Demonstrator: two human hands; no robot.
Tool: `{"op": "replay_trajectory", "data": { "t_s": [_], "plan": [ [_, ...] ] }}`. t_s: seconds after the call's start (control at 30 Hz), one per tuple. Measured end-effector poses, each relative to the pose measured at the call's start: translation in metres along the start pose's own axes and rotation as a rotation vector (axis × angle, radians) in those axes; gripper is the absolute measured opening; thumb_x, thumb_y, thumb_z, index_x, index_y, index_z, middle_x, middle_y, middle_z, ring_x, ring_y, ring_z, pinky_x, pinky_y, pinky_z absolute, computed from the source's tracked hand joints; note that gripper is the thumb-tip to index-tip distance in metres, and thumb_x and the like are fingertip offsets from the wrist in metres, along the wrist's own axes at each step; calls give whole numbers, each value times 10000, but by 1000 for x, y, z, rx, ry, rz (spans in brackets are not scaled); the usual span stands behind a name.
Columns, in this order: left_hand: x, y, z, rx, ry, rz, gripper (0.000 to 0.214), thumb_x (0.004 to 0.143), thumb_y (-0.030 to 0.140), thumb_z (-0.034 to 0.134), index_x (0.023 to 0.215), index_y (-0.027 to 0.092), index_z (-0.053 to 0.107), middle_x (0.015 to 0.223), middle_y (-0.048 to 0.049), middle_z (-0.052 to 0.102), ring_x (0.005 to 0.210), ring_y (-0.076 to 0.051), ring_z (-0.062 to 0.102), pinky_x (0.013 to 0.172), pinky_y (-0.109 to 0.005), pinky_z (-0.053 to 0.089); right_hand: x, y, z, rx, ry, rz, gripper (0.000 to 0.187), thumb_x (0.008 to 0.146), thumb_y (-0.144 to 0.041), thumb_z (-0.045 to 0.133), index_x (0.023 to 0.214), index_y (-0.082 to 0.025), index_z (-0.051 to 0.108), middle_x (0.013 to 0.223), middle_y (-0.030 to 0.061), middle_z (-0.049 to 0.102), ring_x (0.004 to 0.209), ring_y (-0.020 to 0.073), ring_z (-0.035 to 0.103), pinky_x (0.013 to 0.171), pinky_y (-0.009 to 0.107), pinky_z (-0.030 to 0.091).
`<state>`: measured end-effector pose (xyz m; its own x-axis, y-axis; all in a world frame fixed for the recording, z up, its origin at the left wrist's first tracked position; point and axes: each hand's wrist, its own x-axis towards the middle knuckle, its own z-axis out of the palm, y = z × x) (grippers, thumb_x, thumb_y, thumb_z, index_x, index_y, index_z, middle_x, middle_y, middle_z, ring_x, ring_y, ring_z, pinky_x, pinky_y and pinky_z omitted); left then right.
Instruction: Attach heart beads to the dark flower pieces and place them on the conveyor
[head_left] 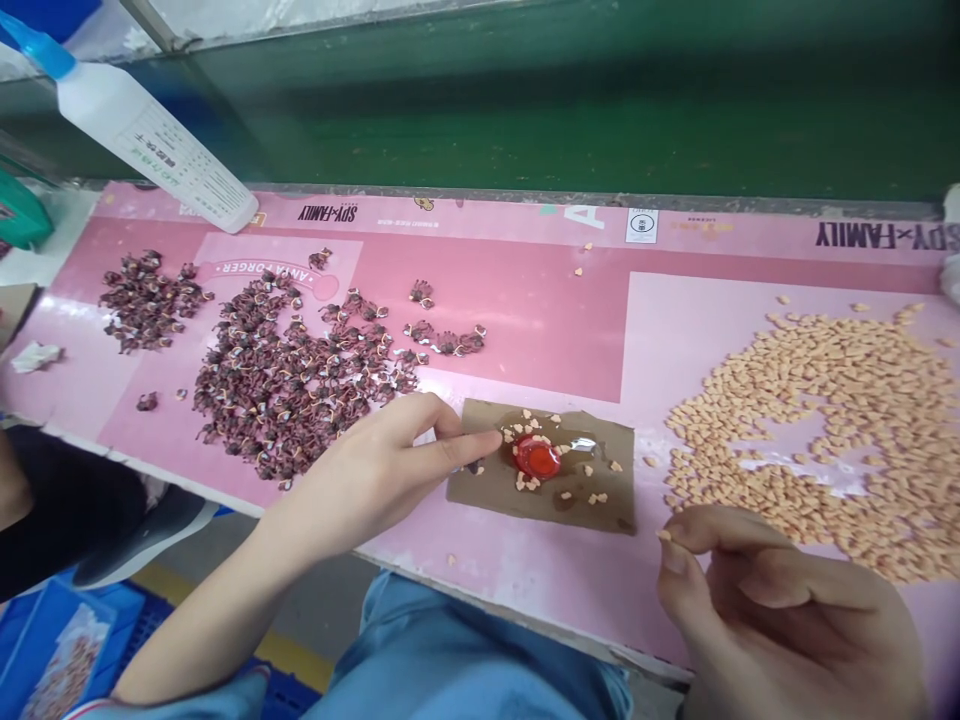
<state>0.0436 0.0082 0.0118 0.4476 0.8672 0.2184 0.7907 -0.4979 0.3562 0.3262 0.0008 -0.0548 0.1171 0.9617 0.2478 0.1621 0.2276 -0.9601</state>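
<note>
My right hand (795, 610) pinches a small tan piece (664, 537) between thumb and forefinger, in front of a wide pile of like tan pieces (757, 390). The thumb and forefinger of my left hand (382, 475) are closed over the left edge of a brown cardboard piece (487, 505). A small dark piece (474, 466) shows under these fingertips, mostly hidden. On the cardboard lie a shiny red round cap-like thing (538, 458), wet clear liquid and several tan pieces. Left of my left hand spreads a heap of small dark brown-and-purple parts (292, 390).
A white squeeze bottle (157, 145) with a blue nozzle stands tilted at the back left. A smaller dark heap (150, 300) lies at the left. Behind the pink printed table cover (525, 310) runs a green belt (570, 100). Another person's dark-clothed leg (82, 510) shows at the left.
</note>
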Motion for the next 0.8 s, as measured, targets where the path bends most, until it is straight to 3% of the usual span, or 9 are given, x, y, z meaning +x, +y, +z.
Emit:
{"op": "replay_trajectory", "data": {
  "t_s": [0.13, 0.3, 0.4, 0.5, 0.8],
  "plan": [
    [4, 4, -1, 36, 14, 10, 348, 1065, 86, 440, 1224, 253, 701, 933, -10, 629, 800, -133, 646, 704, -211, 484, 1, -5, 2, -4, 5, 12, 448, 773, -164, 875, 745, -255, 437, 714, -21, 684, 632, 183, 657, 642, 369, 553],
    [11, 8, -6, -2, 52, -2, 277, 1079, 192, 505, 1059, 257, 773, 914, 12, 694, 763, -119, 661, 695, -209, 484, 3, -3, 0, 1, -39, -22, 437, 764, -97, 840, 746, -257, 434, 706, -23, 687, 619, 171, 651, 634, 353, 553],
    [10, 5, -7, 20, 27, 41, 322, 1065, 102, 473, 1121, 232, 762, 1028, -24, 764, 808, -127, 717, 719, -210, 528, 4, 0, -2, 15, -70, -51, 450, 749, -58, 834, 751, -257, 431, 705, -25, 683, 618, 169, 654, 615, 337, 546],
    [8, 0, -5, -6, 7, 63, 284, 1076, 136, 474, 1169, 187, 738, 1080, -68, 796, 892, -152, 764, 776, -231, 584, 4, 0, -2, 37, -90, -58, 441, 750, -21, 812, 773, -254, 438, 716, -32, 680, 631, 152, 662, 644, 315, 546],
    [9, -3, -1, -74, 6, -29, 268, 1090, 232, 502, 1138, 164, 757, 890, -55, 789, 742, -137, 742, 695, -214, 579, 7, -6, 2, 12, -70, -26, 431, 756, -29, 800, 769, -252, 431, 717, -42, 677, 622, 142, 659, 673, 312, 544]
  ]
}}
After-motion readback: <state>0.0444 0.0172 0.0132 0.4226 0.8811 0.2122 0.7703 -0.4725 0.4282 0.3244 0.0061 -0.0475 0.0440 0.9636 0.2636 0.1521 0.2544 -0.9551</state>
